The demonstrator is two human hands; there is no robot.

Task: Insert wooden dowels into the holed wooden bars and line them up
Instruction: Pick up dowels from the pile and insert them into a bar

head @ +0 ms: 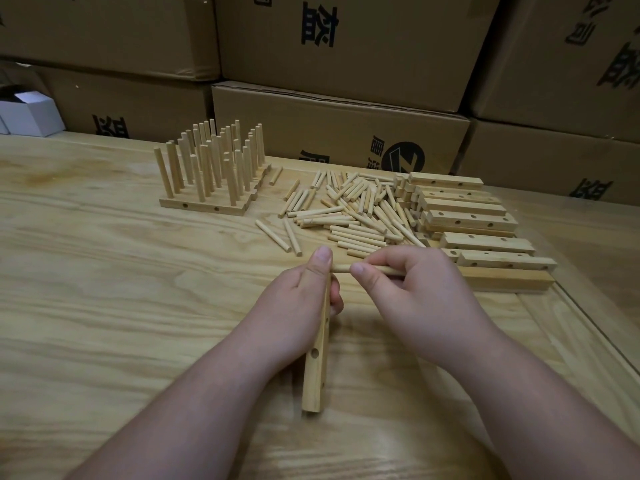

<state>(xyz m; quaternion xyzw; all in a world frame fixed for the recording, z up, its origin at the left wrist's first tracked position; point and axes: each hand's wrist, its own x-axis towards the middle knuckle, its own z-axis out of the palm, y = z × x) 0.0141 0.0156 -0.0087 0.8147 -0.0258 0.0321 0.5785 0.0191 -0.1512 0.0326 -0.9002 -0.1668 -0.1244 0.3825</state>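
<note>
My left hand point(301, 296) grips a holed wooden bar point(317, 368) that runs from my fingers down toward me, its near end close to the table. My right hand point(412, 289) pinches a dowel point(341, 269) lying sideways, its left tip touching the bar's upper end by my left thumb. Several loose dowels point(349, 211) lie in a pile behind my hands. A stack of empty holed bars point(474, 220) sits to the right of the pile. Finished bars with upright dowels point(211, 168) stand lined up at the back left.
The wooden table point(104, 271) has a raised seam along its right side. Stacked cardboard boxes point(346, 126) wall off the back edge. A small white box point(31, 114) stands at the far left.
</note>
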